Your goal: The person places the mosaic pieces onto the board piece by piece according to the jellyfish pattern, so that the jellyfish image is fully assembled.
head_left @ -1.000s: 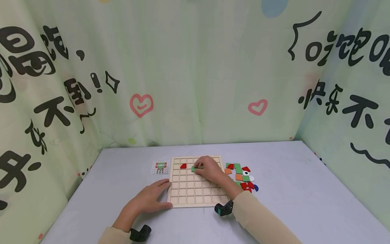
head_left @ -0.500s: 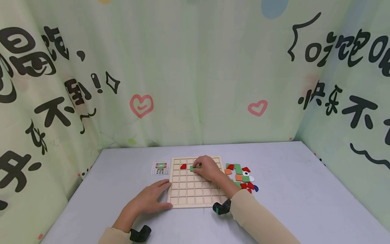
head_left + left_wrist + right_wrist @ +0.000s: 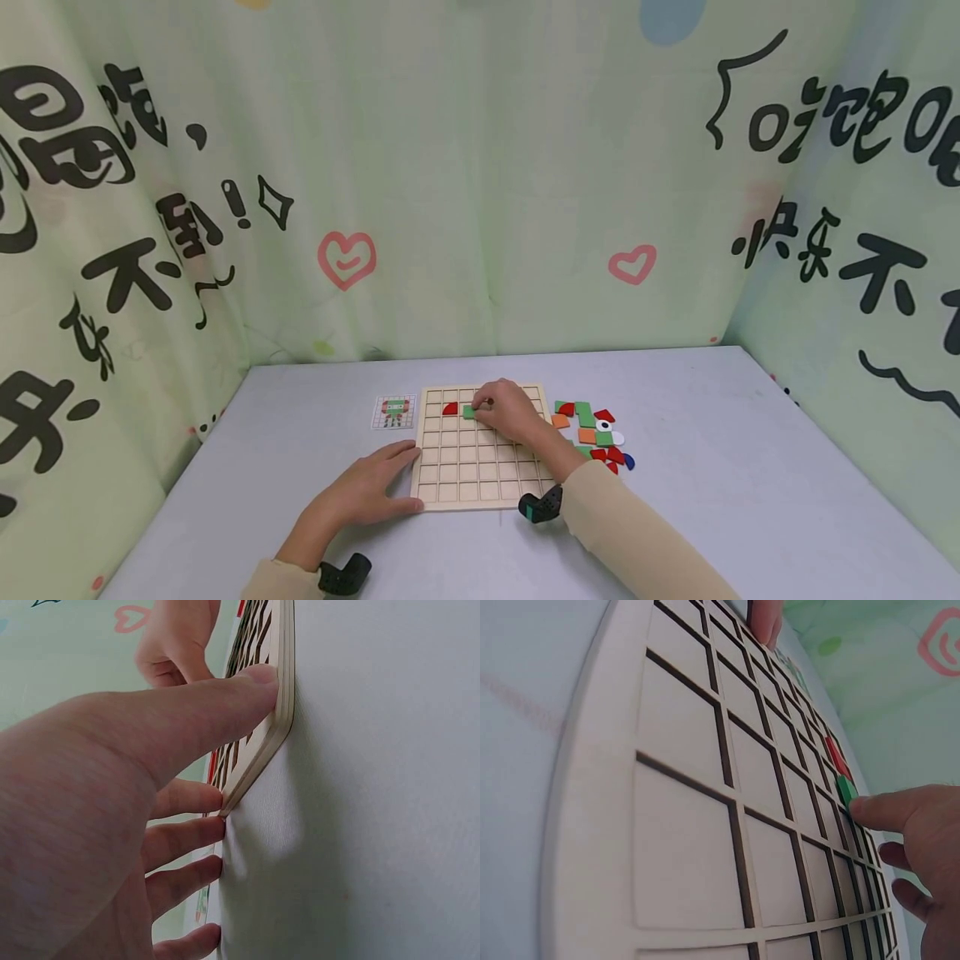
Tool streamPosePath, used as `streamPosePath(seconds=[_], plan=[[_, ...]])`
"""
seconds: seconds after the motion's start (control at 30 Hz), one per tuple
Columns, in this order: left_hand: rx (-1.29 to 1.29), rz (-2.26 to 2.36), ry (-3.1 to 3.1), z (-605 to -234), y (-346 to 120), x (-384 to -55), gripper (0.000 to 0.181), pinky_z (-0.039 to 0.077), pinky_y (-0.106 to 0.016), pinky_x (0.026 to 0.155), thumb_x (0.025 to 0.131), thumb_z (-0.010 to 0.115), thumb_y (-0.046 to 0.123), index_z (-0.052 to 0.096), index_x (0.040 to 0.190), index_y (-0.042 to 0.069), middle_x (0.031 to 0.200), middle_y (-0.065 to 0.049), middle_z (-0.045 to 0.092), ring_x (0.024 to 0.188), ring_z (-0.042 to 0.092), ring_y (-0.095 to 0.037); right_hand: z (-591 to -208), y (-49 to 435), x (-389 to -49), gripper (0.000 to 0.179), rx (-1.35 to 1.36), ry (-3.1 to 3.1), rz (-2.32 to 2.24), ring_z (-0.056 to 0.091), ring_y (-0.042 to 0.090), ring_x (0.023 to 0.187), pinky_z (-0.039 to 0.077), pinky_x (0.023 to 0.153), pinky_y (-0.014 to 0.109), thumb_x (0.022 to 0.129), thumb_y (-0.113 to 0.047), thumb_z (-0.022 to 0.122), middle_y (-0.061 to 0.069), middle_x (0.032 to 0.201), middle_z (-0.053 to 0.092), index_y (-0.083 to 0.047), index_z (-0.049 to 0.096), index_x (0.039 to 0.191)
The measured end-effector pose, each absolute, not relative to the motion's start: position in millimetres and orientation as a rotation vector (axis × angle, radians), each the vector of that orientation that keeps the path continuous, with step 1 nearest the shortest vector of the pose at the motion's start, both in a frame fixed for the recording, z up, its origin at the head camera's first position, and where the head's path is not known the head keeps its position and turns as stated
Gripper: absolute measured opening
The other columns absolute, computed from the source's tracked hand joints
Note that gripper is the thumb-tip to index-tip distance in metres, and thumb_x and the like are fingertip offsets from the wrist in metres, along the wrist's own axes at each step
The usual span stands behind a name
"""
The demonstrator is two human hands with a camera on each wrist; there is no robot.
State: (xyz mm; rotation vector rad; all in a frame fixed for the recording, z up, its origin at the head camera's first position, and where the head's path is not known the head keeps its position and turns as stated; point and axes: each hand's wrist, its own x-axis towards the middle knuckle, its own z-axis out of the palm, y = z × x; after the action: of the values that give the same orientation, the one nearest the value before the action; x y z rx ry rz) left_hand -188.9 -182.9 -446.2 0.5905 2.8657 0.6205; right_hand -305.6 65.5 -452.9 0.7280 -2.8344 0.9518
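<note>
A wooden grid board (image 3: 447, 472) lies on the table. My left hand (image 3: 369, 486) rests at its near left corner; in the left wrist view the thumb (image 3: 251, 686) presses the board's edge and the other fingers touch its side, spread and fairly straight. Over the upper part of the board my right hand (image 3: 508, 410) pinches a green square tile (image 3: 468, 412). In the right wrist view a fingertip meets the near end of that green tile (image 3: 847, 790), just beside a red quarter-round tile (image 3: 836, 757) on the grid. The right hand partly hides the tile's grip.
A pattern card (image 3: 393, 412) with a small robot-like figure lies left of the board. Loose tiles, among them an orange square (image 3: 587, 436), a blue piece (image 3: 629, 462) and a white eye piece (image 3: 603, 426), lie to the right. A printed curtain (image 3: 480, 208) hangs behind the table.
My right hand has slid slightly left with the green tile, bringing it closer to the red tile. The left hand stays in place at the board's corner.
</note>
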Motion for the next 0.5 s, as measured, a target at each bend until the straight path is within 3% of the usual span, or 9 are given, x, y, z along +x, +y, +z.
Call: streamPosePath(seconds=[0.5], plan=[[0.583, 0.625, 2.861, -445.5, -182.9, -189.5, 0.077, 0.037, -0.056, 0.11, 0.081, 0.074, 0.046, 0.047, 0.143, 0.008, 0.151, -0.011, 0.041, 0.139, 0.04, -0.033, -453.6, 56.8, -310.9, 0.006, 0.718, -2.8, 0.891, 0.059, 0.02, 0.094, 0.052, 0.084, 0.038, 0.086, -0.014, 0.072, 0.001, 0.098, 0.073, -0.012, 0.077, 0.09]])
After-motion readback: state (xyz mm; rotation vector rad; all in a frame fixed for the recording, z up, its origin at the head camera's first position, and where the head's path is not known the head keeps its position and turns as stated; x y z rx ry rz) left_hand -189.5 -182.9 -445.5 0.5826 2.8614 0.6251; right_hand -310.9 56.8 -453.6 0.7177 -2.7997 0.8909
